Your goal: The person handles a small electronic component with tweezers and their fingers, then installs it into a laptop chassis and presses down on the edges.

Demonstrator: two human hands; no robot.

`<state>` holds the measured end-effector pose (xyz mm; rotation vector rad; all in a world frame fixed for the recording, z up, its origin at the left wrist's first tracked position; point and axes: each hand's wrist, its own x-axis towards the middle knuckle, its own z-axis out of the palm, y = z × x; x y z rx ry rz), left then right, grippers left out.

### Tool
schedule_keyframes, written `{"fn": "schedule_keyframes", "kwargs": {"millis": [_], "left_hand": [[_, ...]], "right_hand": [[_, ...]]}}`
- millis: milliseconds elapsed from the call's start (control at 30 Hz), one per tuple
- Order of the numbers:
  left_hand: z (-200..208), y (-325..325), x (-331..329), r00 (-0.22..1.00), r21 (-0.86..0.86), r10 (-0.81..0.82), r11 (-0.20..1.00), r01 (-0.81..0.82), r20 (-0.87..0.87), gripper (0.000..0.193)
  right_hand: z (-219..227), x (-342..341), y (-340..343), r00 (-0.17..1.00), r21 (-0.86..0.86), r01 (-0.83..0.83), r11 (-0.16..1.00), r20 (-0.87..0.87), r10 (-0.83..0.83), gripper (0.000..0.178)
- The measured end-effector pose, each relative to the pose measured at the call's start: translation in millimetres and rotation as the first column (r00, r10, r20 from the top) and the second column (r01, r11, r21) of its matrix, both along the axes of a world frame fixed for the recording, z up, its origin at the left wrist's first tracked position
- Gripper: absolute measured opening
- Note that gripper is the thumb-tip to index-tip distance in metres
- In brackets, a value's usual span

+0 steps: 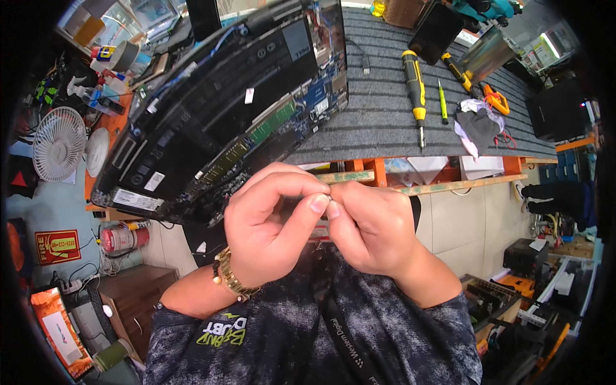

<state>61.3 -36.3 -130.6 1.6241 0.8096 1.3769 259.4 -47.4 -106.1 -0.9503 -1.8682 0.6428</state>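
My left hand (273,221) and my right hand (375,224) meet in front of my chest, thumbs and forefingers pinched together at the tips. Between them is a tiny pale object, too small to name. A gold watch (234,276) circles my left wrist. Just beyond my hands, an opened black laptop (192,128) rests tilted at the left of the bench, its inside showing. A green memory module (273,122), blue circuit board and black battery (256,64) are visible in it. Neither hand touches the laptop.
On the grey ribbed mat (378,128) lie a yellow-black screwdriver (416,90), a thin green screwdriver (443,101), a crumpled cloth (478,125) and an orange tool (496,99). Open drawers (449,168) sit under the bench edge. A white fan (59,142) and a fire extinguisher (125,239) are at left.
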Motion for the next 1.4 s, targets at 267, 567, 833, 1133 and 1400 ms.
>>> {"fn": "schedule_keyframes", "kwargs": {"millis": [267, 567, 833, 1133, 1400], "left_hand": [[14.4, 6.7, 7.6, 0.994, -0.253, -0.083, 0.963, 0.097, 0.064, 0.023], [15.0, 9.7, -4.1, 0.989, -0.109, -0.089, 0.991, 0.077, -0.118, 0.016], [34.2, 7.9, 4.0, 0.980, -0.040, 0.002, 0.999, -0.010, -0.201, 0.013], [72.3, 18.5, 9.9, 0.920, 0.069, 0.041, 0.997, -0.016, -0.390, 0.009], [158.1, 56.7, 24.7, 0.623, 0.268, 0.115, 0.950, 0.158, -0.774, 0.008]], "right_hand": [[9.8, 11.1, 5.3, 0.997, -0.165, 0.048, 0.985, -0.052, -0.057, 0.008], [-2.3, 24.0, 0.8, 0.962, -0.316, -0.033, 0.948, -0.269, -0.057, 0.010], [0.1, 25.1, 7.8, 0.918, -0.382, -0.116, 0.917, -0.394, -0.048, 0.008], [0.2, 34.1, 24.5, 0.817, -0.400, -0.333, 0.854, -0.574, 0.050, 0.006], [7.8, 63.1, 103.1, 0.797, -0.288, -0.275, 0.917, -0.601, 0.050, 0.016]]}}
